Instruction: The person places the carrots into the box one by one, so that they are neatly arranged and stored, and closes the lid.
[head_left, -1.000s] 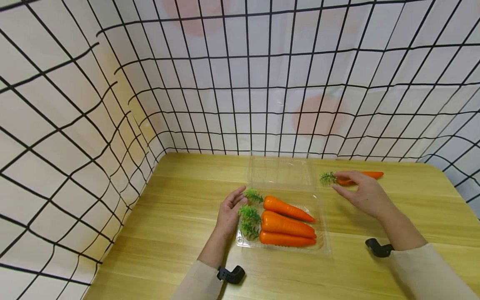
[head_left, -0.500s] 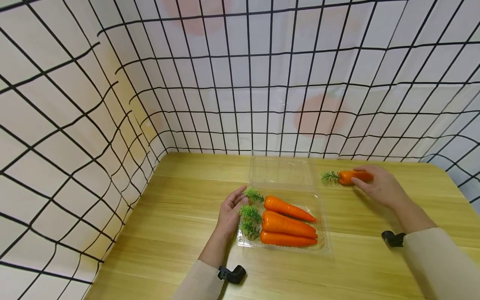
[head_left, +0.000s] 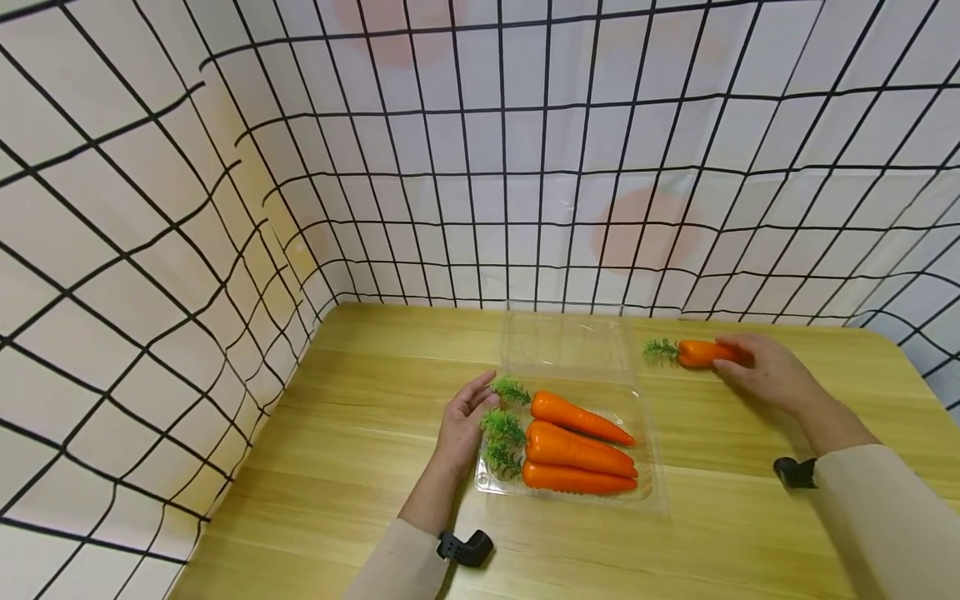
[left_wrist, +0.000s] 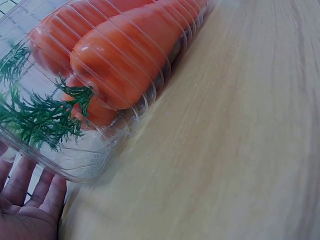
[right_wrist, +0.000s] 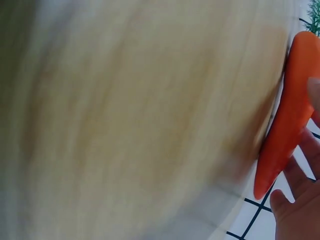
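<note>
Several orange carrots (head_left: pixel 573 448) with green tops lie side by side in a clear plastic clamshell box (head_left: pixel 656 492), its lid folded back flat behind it. My left hand (head_left: pixel 459 423) rests at the box's left wall, palm toward it, fingers loosely extended; the left wrist view shows its fingers (left_wrist: pixel 51 197) by the box corner. At the right, a single carrot (head_left: pixel 697 353) lies on the table with its leaves pointing left. My right hand (head_left: pixel 772 371) holds this carrot near its thinner end, thumb in front and fingers behind, as the right wrist view also shows.
The light wood table (head_left: pixel 360 433) carries everything. A white sheet with a black grid (head_left: pixel 480 167) stands along the back and left side. The clear lid (head_left: pixel 566 342) lies between the box and the back sheet.
My right hand has slid right along the single carrot, from its leafy end toward its tip. The carrot has turned slightly or stayed nearly in place. The left hand has stayed at the box.
</note>
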